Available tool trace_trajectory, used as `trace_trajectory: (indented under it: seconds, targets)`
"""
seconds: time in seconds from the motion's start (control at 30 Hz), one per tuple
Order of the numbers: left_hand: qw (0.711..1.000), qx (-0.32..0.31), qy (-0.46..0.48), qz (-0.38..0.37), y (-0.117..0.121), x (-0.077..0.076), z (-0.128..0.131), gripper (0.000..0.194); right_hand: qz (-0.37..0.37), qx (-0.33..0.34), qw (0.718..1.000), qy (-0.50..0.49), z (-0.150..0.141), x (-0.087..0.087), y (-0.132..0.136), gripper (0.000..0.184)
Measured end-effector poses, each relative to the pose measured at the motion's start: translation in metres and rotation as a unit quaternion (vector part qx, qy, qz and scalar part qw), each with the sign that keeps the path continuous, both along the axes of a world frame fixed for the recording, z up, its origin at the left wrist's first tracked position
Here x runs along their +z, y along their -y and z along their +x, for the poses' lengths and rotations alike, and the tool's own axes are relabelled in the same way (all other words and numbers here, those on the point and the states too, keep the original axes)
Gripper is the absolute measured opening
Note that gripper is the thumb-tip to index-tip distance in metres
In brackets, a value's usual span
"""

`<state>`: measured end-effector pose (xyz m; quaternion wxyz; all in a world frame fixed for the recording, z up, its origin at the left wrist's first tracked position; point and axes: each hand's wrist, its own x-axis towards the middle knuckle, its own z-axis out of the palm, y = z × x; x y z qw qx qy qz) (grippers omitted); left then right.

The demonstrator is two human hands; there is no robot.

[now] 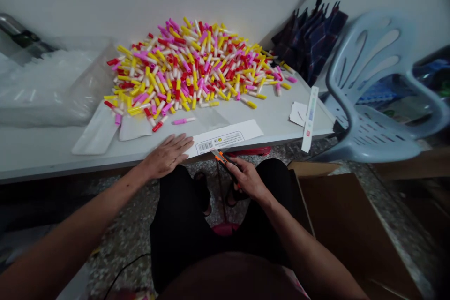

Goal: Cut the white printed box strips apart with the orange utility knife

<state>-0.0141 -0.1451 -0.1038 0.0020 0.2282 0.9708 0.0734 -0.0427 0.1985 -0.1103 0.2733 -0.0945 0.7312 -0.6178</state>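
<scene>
While left hand (168,154) lies flat on white card (227,138), fingers spread, right hand (248,179) clasps cutter (221,157); forearms (295,232) angled inward

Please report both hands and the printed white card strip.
Left hand spread on printed white card strip.
Right hand grips orange-black utility knife, blade at strip's near edge.
Pink-white plastic tube beyond strip, not blocking.

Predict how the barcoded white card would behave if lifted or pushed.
The white card would probably feel light, since it looks thin. It may be fairly stiff, as its edges run straight without visible curl. Pushed, it would likely slide rather than roll, being flat, though the left hand at its left end might hold it.
</scene>
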Motion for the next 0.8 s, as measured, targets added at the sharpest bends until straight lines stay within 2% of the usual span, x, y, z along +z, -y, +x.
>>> trace_trajectory:
  seconds: [0.07, 0.2, 0.33, 0.5, 0.63, 0.8]
  targets:
    - [1.000, -0.001, 0.011, -0.018, 0.005, -0.003, 0.003, 0.059, 0.007, 0.002, 1.000, -0.001, -0.001, 0.002, 0.002, 0.046]
    - [0.999, 0.010, 0.019, -0.027, -0.002, -0.005, -0.002, 0.058, 0.025, -0.001, 1.000, 0.002, 0.001, 0.000, 0.003, 0.049]
    - [0.999, 0.030, 0.023, -0.027, -0.007, -0.004, -0.002, 0.057, 0.006, 0.004, 1.000, 0.007, 0.015, -0.008, 0.001, 0.049]
    - [0.999, 0.033, 0.030, -0.016, -0.008, -0.001, -0.001, 0.057, 0.000, -0.015, 1.000, -0.018, 0.023, -0.013, 0.010, 0.047]
    - [0.999, 0.031, 0.031, -0.015, -0.006, -0.001, -0.002, 0.058, 0.017, -0.002, 0.999, -0.051, 0.019, -0.011, 0.022, 0.048]
    - [0.999, 0.026, 0.037, -0.012, -0.006, -0.003, -0.002, 0.058, 0.030, 0.004, 0.995, -0.091, 0.020, -0.012, 0.022, 0.047]
